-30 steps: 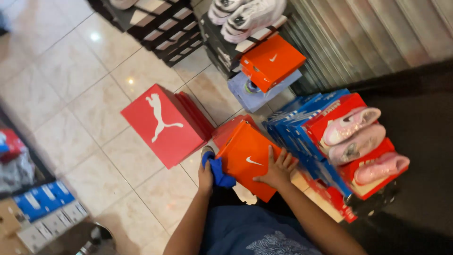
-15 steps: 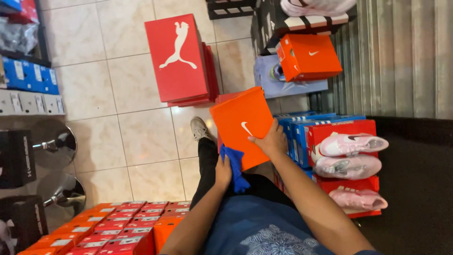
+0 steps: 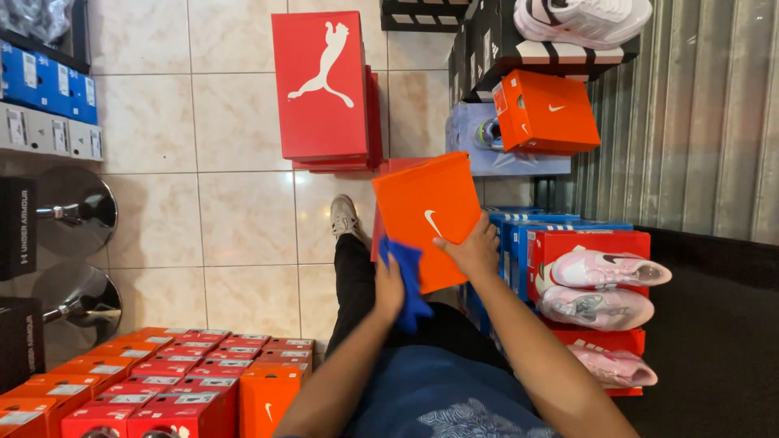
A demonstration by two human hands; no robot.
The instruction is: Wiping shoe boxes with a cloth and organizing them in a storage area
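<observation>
An orange shoebox (image 3: 426, 215), lid shut so its contents are hidden, is held tilted above the person's lap and the tiled floor (image 3: 243, 211). The right hand (image 3: 469, 250) grips its lower right edge, fingers curled onto the lid. The left hand (image 3: 389, 285) is closed around a blue cloth (image 3: 408, 280) pressed against the box's lower left side. Beyond stands a red shoebox (image 3: 320, 85). To the right, pink sneakers (image 3: 604, 288) rest on stacked boxes; another orange box (image 3: 545, 112) sits closed.

orange shoebox (image 3: 422, 215) held, red box (image 3: 320, 85) behind
</observation>
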